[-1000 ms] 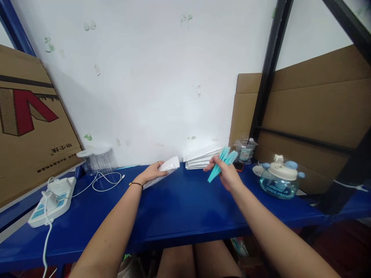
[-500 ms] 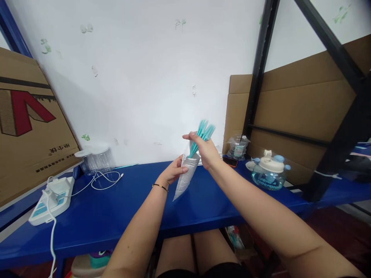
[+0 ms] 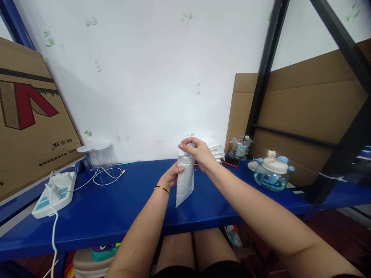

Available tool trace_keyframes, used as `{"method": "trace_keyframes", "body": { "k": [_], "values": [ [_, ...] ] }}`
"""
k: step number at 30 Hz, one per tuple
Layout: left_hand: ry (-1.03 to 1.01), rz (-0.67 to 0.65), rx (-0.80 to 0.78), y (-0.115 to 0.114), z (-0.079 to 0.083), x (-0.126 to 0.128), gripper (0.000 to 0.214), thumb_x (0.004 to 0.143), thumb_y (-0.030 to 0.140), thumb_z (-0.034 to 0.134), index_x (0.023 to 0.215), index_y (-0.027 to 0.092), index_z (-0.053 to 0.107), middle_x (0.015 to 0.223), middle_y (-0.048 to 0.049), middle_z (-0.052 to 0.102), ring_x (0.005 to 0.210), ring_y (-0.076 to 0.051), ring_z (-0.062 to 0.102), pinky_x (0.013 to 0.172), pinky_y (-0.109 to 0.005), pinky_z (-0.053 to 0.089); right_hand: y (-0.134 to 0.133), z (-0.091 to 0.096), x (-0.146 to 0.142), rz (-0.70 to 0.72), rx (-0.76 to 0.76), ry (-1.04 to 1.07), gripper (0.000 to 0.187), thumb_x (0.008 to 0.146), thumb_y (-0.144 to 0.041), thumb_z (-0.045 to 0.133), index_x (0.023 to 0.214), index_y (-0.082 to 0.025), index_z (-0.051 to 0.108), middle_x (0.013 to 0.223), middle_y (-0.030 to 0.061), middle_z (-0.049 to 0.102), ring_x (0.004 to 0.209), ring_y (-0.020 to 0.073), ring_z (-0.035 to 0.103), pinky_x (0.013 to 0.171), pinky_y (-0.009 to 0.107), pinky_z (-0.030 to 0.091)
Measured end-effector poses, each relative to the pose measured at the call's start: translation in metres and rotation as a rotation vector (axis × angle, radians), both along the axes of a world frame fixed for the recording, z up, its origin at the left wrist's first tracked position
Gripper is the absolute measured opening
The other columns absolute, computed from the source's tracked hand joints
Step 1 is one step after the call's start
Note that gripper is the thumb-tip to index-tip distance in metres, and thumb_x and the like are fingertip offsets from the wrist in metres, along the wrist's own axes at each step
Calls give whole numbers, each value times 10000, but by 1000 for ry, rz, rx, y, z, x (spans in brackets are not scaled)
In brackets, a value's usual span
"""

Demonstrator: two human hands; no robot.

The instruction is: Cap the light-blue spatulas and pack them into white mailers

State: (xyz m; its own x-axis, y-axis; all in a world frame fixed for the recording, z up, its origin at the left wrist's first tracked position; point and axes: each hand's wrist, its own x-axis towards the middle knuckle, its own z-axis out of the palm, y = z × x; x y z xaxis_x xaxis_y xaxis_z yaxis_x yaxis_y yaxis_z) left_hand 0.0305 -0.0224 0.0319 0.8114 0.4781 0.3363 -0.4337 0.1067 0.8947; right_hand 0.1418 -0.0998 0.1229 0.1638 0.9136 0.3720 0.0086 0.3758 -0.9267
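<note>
A silvery-white padded bubble mailer [image 3: 185, 179] stands upright above the blue table, its pointed lower corner towards me. My left hand [image 3: 172, 174] is closed round its left side, with the thumb on the front and the other fingers behind. Over the mouth of the mailer my right hand [image 3: 200, 153] is curled, thumb and fingers closed at the top edge. A hint of pale teal [image 3: 189, 155] shows at the opening under the right hand; the rest of the teal bristle-tipped sticks is hidden.
Behind my right hand lie a stack of white mailers [image 3: 216, 151] and a phone [image 3: 231, 161]. A teal water bottle [image 3: 271, 175] stands at the right, by a black metal post. Clear lidded jars [image 3: 101, 156], a white cable [image 3: 108, 177] and a power strip [image 3: 55, 199] are at the left.
The teal sticks, which stuck up out of the mailer in my right hand, have gone down inside it. The mailer has turned more upright, and my right hand has closed over its mouth.
</note>
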Motion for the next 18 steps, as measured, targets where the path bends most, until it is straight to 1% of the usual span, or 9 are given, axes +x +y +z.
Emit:
{"method": "trace_keyframes", "body": {
  "k": [3, 5, 7, 9, 11, 13, 15, 18],
  "values": [
    [-32, -25, -46, -2, 0, -6, 677, 582, 462, 721, 1143, 120, 560, 1069, -138, 657, 1014, -306, 593, 892, -394, 438, 2, 1, 6, -2, 28, -14, 337, 668, -470, 667, 864, -206, 594, 653, -40, 551, 508, 93, 462, 486, 222, 362],
    [-19, 7, -73, -2, -4, -13, 670, 609, 488, 696, 1147, 113, 558, 1085, -146, 650, 1024, -309, 588, 890, -394, 437, 6, -1, 13, 9, 80, -41, 297, 708, -426, 643, 903, -204, 611, 716, -24, 593, 580, 106, 507, 556, 235, 404],
    [30, 114, -72, -2, -9, -20, 649, 631, 474, 699, 1149, 112, 553, 1088, -145, 650, 1011, -300, 594, 875, -383, 442, 12, -4, 22, 9, 152, -108, 271, 721, -370, 642, 924, -192, 630, 787, -1, 633, 689, 129, 553, 651, 257, 433],
    [99, 258, -44, -2, -16, -25, 599, 652, 414, 721, 1147, 124, 550, 1080, -130, 657, 985, -278, 605, 859, -363, 445, 16, -9, 31, -32, 233, -202, 244, 736, -344, 632, 914, -178, 651, 851, 24, 658, 781, 153, 573, 727, 283, 442],
    [137, 381, -14, -3, -20, -27, 550, 684, 390, 715, 1140, 130, 550, 1070, -119, 662, 963, -255, 610, 852, -347, 445, 17, -12, 39, -81, 294, -306, 233, 773, -351, 600, 913, -178, 667, 881, 40, 670, 821, 169, 583, 751, 305, 449],
    [141, 447, -7, -3, -21, -29, 519, 720, 420, 683, 1129, 128, 556, 1049, -115, 669, 932, -240, 617, 838, -337, 449, 13, -14, 46, -66, 359, -426, 235, 802, -352, 577, 941, -191, 676, 933, 54, 671, 880, 182, 590, 771, 317, 456],
    [144, 445, -27, -3, -18, -31, 498, 733, 428, 671, 1118, 131, 562, 1010, -106, 678, 879, -221, 629, 806, -320, 458, 4, -13, 52, 17, 437, -566, 258, 781, -346, 617, 986, -202, 675, 1025, 69, 653, 971, 197, 580, 823, 332, 453],
    [211, 316, -102, -1, -11, -36, 443, 730, 374, 686, 1087, 139, 570, 893, -80, 688, 748, -179, 638, 708, -282, 480, -11, -8, 59, 187, 499, -764, 438, 680, -335, 727, 1095, -225, 639, 1149, 83, 606, 1057, 217, 551, 889, 360, 438]
  ]
}}
